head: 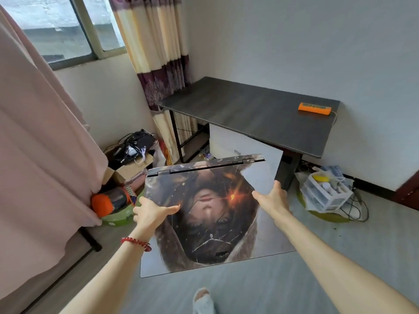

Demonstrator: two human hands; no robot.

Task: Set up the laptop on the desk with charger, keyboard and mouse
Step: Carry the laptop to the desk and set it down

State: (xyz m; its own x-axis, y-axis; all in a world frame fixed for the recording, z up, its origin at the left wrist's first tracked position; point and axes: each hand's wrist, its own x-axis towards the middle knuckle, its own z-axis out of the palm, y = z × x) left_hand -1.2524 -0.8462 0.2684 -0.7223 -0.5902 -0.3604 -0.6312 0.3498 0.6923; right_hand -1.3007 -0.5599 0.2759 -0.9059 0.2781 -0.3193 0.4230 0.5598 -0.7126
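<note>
I carry a closed laptop with a printed picture on its lid, held flat in front of me above the floor. My left hand grips its left edge, thumb on the lid. My right hand holds the right edge, thumb on top. The dark desk stands ahead by the wall, with an orange power strip at its far right. A cardboard box of black cables sits on the floor to the left. No charger, keyboard or mouse can be told apart.
A pink curtain hangs at the left. An orange and grey object lies on a green mat by it. A plastic drawer unit with bags and cords stands on the floor right of the desk. My foot shows at the bottom.
</note>
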